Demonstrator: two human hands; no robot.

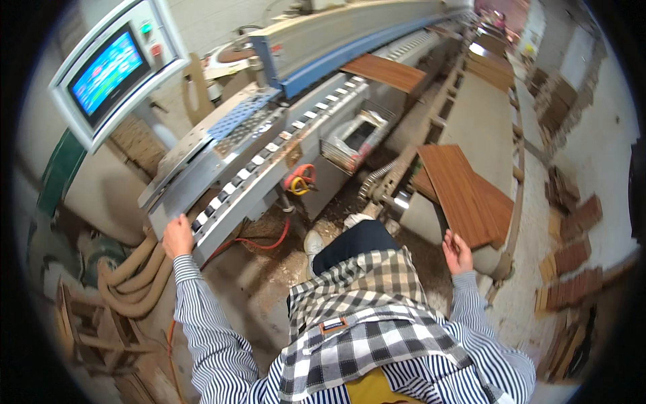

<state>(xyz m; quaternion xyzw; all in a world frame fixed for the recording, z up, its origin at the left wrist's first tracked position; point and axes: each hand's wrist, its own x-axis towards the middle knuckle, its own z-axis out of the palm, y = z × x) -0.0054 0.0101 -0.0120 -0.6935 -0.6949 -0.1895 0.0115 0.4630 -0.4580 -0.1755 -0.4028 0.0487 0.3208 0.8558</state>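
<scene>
My left hand (177, 237) is at the near end of a long woodworking machine, its fingers bent against the edge of the metal infeed table (180, 195). Beside it starts a roller track (250, 167) of black and white rollers. My right hand (457, 253) is loosely open, palm up, with its fingertips at the near corner of a brown wood-grain board (457, 195). That board lies at an angle over a second brown board (496, 205) on the conveyor (481, 121). Another brown panel (385, 71) lies farther along the machine, reaching out over the roller track.
A control screen (111, 71) stands at the upper left. Orange-handled scissors or a similar looped tool (300, 180) hang at the machine's side, near a bin (358, 135). Ribbed hoses (138, 283) coil at the left. Stacked brown strips (572, 293) line the right-hand floor.
</scene>
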